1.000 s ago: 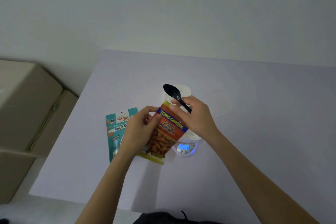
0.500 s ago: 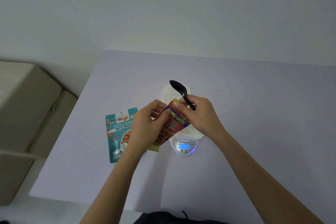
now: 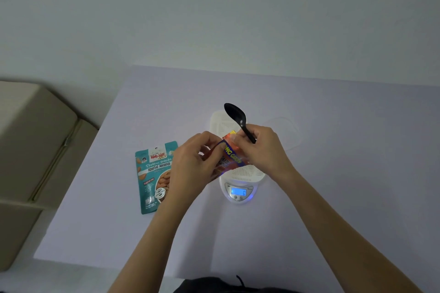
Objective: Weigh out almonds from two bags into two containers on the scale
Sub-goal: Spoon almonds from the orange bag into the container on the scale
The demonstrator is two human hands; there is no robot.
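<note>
Both hands grip the top of a red almond bag [image 3: 229, 158] held above the white scale [image 3: 238, 191]. My left hand [image 3: 192, 164] pinches its left edge. My right hand [image 3: 262, 147] pinches the right edge and also holds a black spoon [image 3: 235, 115], bowl pointing up and away. A white ribbed container [image 3: 247, 171] sits on the scale, whose blue display is lit. A second white container [image 3: 220, 121] stands just behind it. A teal roasted-almond bag [image 3: 153, 173] lies flat to the left.
A clear lid or shallow container [image 3: 287, 131] lies faintly visible right of the scale on the lavender table [image 3: 333, 197]. A beige cardboard box [image 3: 35, 150] stands off the table's left edge. A white wall rises behind.
The red bag has tipped up and turned edge-on between my hands, hiding most of its front. Both hands have drawn closer together at its top. The spoon stays in my right hand.
</note>
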